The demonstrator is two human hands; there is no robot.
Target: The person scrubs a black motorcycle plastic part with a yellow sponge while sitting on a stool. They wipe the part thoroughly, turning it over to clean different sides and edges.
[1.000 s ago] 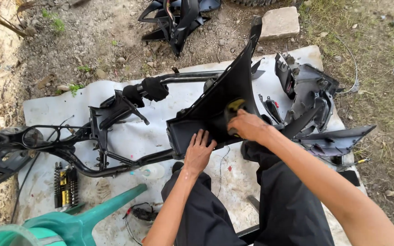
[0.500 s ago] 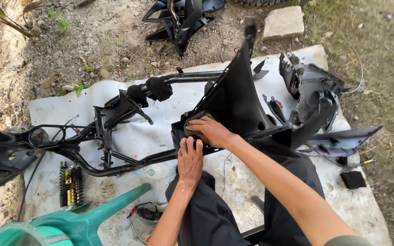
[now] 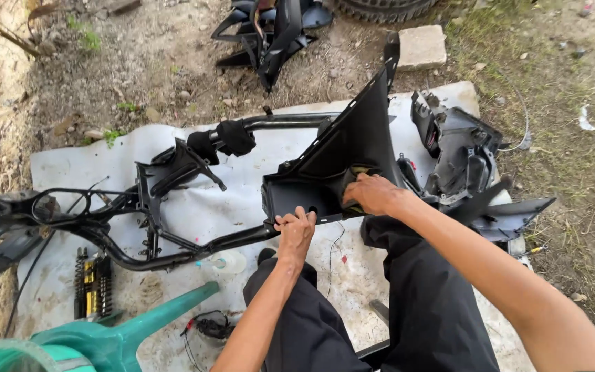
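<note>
A large black plastic body panel (image 3: 342,155) stands tilted on the white sheet (image 3: 187,213), leaning against a black motorcycle frame (image 3: 173,234). My left hand (image 3: 295,229) grips the panel's lower front edge. My right hand (image 3: 373,194) presses inside the panel's hollow, closed on a yellowish cloth (image 3: 358,171) that is mostly hidden under the fingers. My legs in black trousers (image 3: 408,303) are below the panel.
A second black panel assembly (image 3: 459,148) lies at the right, more black panels (image 3: 270,27) on the dirt at the top. A stone block (image 3: 421,47), a spring shock with yellow body (image 3: 92,284), a teal plastic part (image 3: 105,337), a small white lid (image 3: 227,262).
My left hand moved up from below the panel and took hold of its lower edge. My right hand moved from the panel's left inner side deeper to the right inside it.
</note>
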